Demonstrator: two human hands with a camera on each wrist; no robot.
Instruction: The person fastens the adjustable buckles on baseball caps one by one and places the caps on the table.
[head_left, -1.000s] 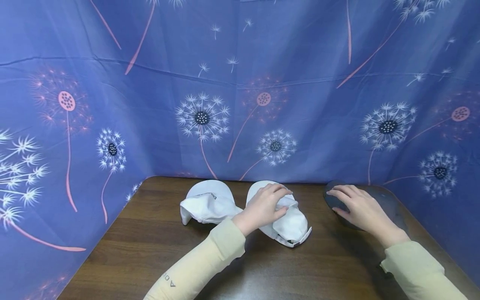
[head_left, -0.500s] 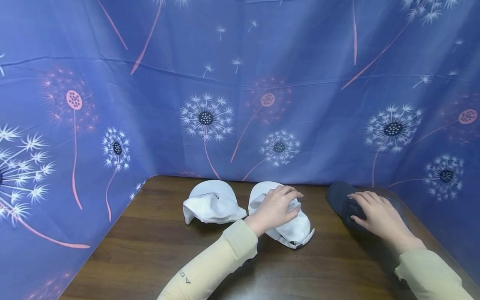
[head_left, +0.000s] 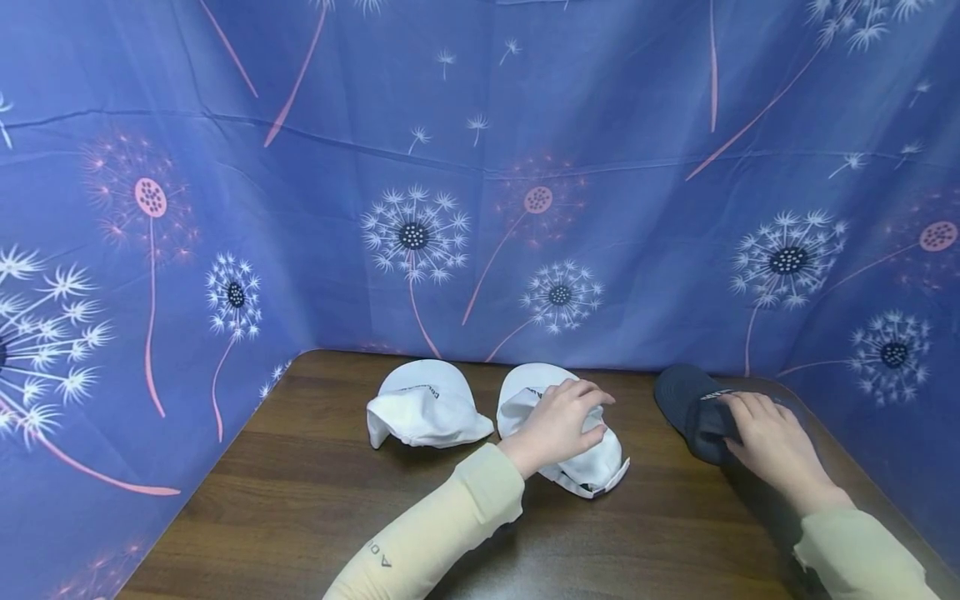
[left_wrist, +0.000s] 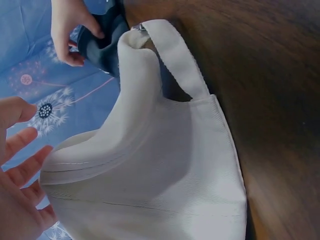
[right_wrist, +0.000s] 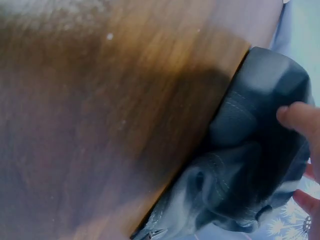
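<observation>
A white baseball cap [head_left: 527, 385] lies on the table, brim toward the back. Over its crown my left hand [head_left: 558, 427] hovers, fingers spread and slightly bent; the left wrist view has those fingers [left_wrist: 22, 172] beside the cap's edge, not gripping. On the right lies a dark baseball cap [head_left: 678, 398], brim pointing to the back left. My right hand [head_left: 776, 446] is over its crown and hides much of it. From the right wrist, the thumb [right_wrist: 295, 117] lies against or just above the dark fabric, with the other fingers loosely bent.
Another white baseball cap [head_left: 431, 417] with a crumpled crown lies to the left, close to the middle one. Behind the brown wooden table [head_left: 315, 467] hangs a blue curtain [head_left: 645, 208] with dandelion prints, which also runs along both sides.
My right hand has drawn back to the right from the dark cap's brim to its crown, uncovering the brim. The left hand has shifted slightly right over the white cap. The view turned slightly.
</observation>
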